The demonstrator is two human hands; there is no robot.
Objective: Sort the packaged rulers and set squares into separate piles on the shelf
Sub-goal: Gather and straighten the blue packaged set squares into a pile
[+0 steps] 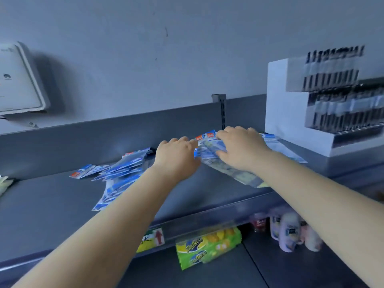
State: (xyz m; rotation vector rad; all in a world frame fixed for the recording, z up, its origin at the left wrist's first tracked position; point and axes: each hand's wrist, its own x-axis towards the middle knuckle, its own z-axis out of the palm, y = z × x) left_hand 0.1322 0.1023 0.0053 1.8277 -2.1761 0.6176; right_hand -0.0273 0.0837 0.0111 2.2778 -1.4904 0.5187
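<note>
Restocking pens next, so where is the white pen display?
In the head view, the white pen display stands at the right end of the shelf, against the wall, just right of the right hand.

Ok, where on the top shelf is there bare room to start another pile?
Bare shelf lies left of the scattered packets, running toward the pale item at the left edge. A narrower bare strip runs along the front lip below both forearms. It is crowded between the left hand, the right hand on the right-hand pile, and the white display box.
</note>
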